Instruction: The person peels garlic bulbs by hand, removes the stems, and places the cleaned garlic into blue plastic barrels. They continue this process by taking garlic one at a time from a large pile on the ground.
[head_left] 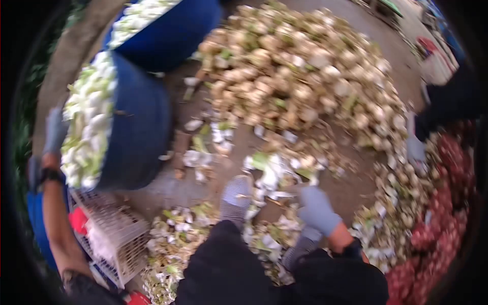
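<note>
My left hand (55,133), in a grey glove, reaches to the outer side of a blue barrel (140,122) heaped with peeled white onions (94,119). Its fingers look stretched out beside the onions, though blurred, and I see nothing in them. Low in front of my knees, my right hand (319,211), also gloved, is closed. A thin, pale blade, apparently a small knife (283,194), sticks out of it to the left. White and green onion peelings (272,170) lie just beyond that hand, near my feet in striped socks.
A large pile of unpeeled onions (300,66) covers the ground ahead. Another blue barrel (170,38) of peeled onions stands behind the first. A plastic crate (114,236) sits at lower left, red mesh sacks (439,223) at right. Another person's dark-clad limb (452,99) enters from the right.
</note>
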`<state>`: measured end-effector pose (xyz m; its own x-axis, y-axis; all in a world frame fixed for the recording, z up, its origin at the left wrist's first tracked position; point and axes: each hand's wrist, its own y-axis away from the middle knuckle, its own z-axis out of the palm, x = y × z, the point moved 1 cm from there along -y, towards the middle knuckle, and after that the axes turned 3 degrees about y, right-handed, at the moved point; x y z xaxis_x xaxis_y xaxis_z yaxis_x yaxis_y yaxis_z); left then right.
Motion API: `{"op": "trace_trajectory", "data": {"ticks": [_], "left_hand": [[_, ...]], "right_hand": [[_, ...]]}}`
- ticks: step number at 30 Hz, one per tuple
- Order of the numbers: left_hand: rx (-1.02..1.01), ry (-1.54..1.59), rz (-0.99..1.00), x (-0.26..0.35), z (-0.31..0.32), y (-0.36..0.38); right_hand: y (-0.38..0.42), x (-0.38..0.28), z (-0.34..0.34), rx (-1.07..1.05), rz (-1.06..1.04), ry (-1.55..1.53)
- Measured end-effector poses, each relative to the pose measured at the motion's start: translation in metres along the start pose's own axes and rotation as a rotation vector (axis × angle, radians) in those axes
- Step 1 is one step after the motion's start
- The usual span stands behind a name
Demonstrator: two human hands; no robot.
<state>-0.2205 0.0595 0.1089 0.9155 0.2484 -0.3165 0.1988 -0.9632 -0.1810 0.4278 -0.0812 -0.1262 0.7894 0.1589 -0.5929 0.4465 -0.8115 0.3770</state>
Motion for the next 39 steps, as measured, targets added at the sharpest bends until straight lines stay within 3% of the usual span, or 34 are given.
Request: {"op": "trace_trajectory", "data": {"ticks": [1,2,4,5,6,7,8,9,10,11,12,15,16,18,20,21,22,24,27,28,29,30,31,32,34,36,38,39], "left_hand": [[0.174,0.097,0.076,-0.069,0.036,-0.023],[0.451,0.309,0.341,0.020,-0.012,-0.007],[0.448,0.414,0.440,0.139,-0.066,0.036],[0.446,0.517,0.465,0.185,-0.078,0.055],[0.379,0.607,0.513,0.221,-0.080,0.070],[0.242,0.811,0.398,0.266,-0.075,0.094],[0.216,0.758,0.686,0.301,-0.073,0.108],[0.139,0.707,0.820,0.335,-0.061,0.116],[-0.021,0.868,0.882,0.359,-0.035,0.129],[-0.278,1.004,0.858,0.392,-0.024,0.144],[-0.298,1.087,0.924,0.417,0.006,0.157],[-0.586,1.136,0.900,0.470,0.062,0.196],[-0.691,1.189,0.858,0.483,0.068,0.204],[-0.693,1.305,0.763,0.502,0.073,0.217],[-0.719,1.421,0.661,0.513,0.070,0.225],[-0.879,1.551,0.569,0.517,0.063,0.225],[-1.026,1.673,0.480,0.523,0.058,0.220],[-1.152,1.990,0.280,0.528,0.054,0.209],[-0.660,1.606,0.484,0.524,0.035,0.200],[-0.664,1.605,0.489,0.524,0.029,0.200],[-0.570,1.470,0.577,0.524,0.024,0.201],[-0.476,1.331,0.654,0.522,0.022,0.203],[-0.413,1.342,0.658,0.520,0.028,0.202],[-0.414,1.337,0.658,0.518,0.031,0.198],[-0.506,1.475,0.396,0.516,0.038,0.190],[-0.527,1.458,0.439,0.516,0.029,0.181],[-0.554,1.604,0.539,0.521,0.022,0.181],[-0.606,1.510,0.552,0.521,0.015,0.183]], "right_hand": [[0.009,0.010,0.025,-0.260,0.002,-0.044],[0.014,-0.002,0.024,-0.443,-0.005,-0.262],[0.009,0.024,0.034,-0.409,-0.030,-0.089],[-0.001,0.029,0.020,-0.129,0.097,0.068],[-0.013,0.036,0.006,0.157,0.226,0.219],[-0.030,0.048,-0.004,0.366,0.220,0.223],[-0.044,0.059,-0.008,0.574,0.213,0.225],[-0.060,0.067,-0.006,0.583,0.219,0.217],[-0.078,0.071,0.001,0.455,0.202,0.258],[-0.089,0.072,0.003,0.327,0.180,0.305],[-0.085,0.064,0.006,0.373,0.175,0.489],[-0.068,0.058,-0.004,0.192,0.263,0.503],[-0.055,0.062,-0.006,0.169,0.290,0.428],[-0.042,0.068,-0.009,0.149,0.311,0.368],[-0.027,0.071,-0.006,0.360,0.286,-0.819],[-0.024,0.062,-0.012,0.326,0.312,-1.091],[-0.021,0.054,-0.019,0.338,0.319,-1.092],[-0.019,0.046,-0.031,0.419,0.267,-1.479],[-0.015,0.049,-0.037,0.330,0.344,-1.188],[-0.016,0.044,-0.040,0.250,0.410,-1.055],[-0.038,0.031,-0.028,0.679,0.115,-1.119],[-0.034,0.031,-0.028,0.678,0.117,-1.121],[-0.027,0.032,-0.031,0.494,0.285,-1.099],[-0.024,0.024,-0.039,0.309,0.444,-1.067],[-0.018,0.022,-0.019,0.370,0.332,-1.019],[-0.010,0.009,-0.027,0.217,0.366,-1.155],[-0.016,0.014,-0.036,0.343,0.451,-1.142],[-0.016,0.024,-0.042,0.406,0.361,-1.174]]}}
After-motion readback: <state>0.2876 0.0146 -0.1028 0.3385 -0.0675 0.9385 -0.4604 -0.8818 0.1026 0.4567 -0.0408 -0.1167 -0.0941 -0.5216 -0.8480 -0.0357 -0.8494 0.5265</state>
